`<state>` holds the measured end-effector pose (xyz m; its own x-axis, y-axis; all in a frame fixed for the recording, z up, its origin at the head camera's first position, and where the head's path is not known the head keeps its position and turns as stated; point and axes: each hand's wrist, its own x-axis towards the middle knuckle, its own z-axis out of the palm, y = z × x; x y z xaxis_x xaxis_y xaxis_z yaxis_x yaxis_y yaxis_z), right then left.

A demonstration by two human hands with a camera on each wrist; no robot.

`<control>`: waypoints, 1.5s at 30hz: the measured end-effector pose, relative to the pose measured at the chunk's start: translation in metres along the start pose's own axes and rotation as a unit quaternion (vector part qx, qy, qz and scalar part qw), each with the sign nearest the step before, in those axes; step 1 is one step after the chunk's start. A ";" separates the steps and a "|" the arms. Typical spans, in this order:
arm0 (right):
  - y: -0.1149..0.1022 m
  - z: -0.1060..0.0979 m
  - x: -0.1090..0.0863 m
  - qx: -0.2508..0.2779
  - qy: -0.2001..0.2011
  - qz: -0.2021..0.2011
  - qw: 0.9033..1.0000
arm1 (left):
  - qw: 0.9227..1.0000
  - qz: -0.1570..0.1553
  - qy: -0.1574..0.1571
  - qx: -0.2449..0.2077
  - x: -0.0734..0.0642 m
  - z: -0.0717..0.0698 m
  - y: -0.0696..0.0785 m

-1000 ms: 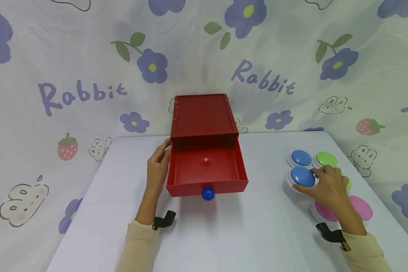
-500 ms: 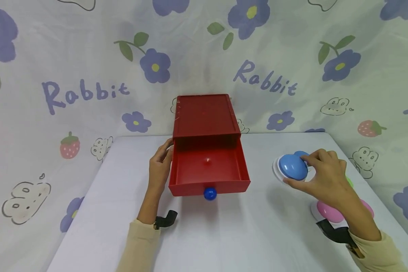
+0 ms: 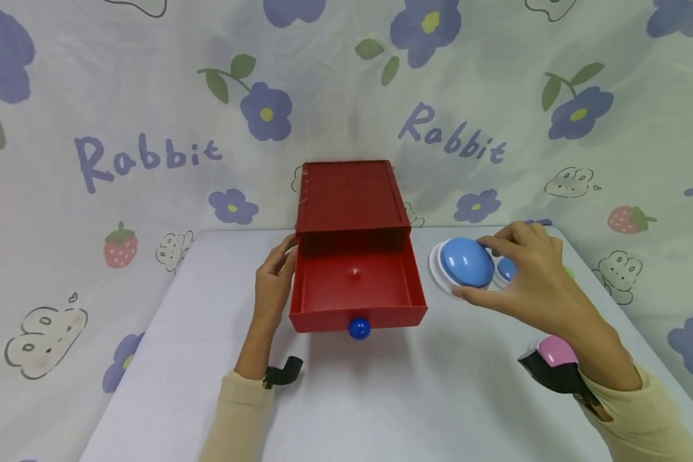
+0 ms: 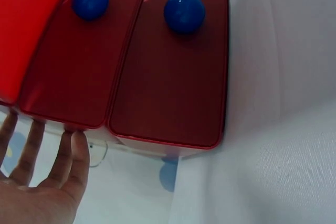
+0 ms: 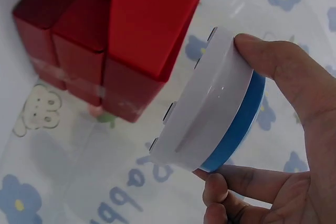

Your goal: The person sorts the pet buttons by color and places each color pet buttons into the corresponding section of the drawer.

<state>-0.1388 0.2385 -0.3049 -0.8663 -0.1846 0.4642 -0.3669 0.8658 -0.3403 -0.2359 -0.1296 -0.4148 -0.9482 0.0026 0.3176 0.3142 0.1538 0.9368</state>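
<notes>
My right hand (image 3: 534,276) pinches a blue-domed push button (image 3: 468,262) with a white base by its edge, between thumb and fingers. The button is raised above the table, right of the red drawer cabinet (image 3: 352,196). In the right wrist view its white underside, with small dark feet, faces the cabinet. The top drawer (image 3: 323,319) is pulled out and bare inside, with a blue knob (image 3: 359,329) in front. My left hand (image 3: 273,289) rests its fingertips on the cabinet's left side. Two closed lower drawers (image 4: 168,82) show in the left wrist view.
Behind my right hand another blue push button (image 3: 505,269) is partly hidden. A pink one (image 3: 557,351) lies near my right wrist, mostly covered by the arm and black strap. A patterned cloth (image 3: 167,77) hangs along the table's back edge.
My right hand has lifted the blue push button from the group at the right and carried it left and up toward the cabinet. The left hand stays at the cabinet's side.
</notes>
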 end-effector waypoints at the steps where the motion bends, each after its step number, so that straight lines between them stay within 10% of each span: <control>1: -0.003 0.000 0.002 0.004 -0.002 -0.002 1.000 | 1.000 0.000 0.000 -0.003 0.000 0.000 0.000; 45: -0.117 0.091 0.072 -0.007 -0.114 -0.123 0.986 | 1.000 -0.005 0.008 0.014 -0.001 0.001 -0.002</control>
<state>-0.1889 0.0815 -0.3061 -0.8057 -0.4888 0.3346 -0.5725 0.7876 -0.2278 -0.2353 -0.1285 -0.4168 -0.9505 -0.0155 0.3104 0.3026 0.1819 0.9356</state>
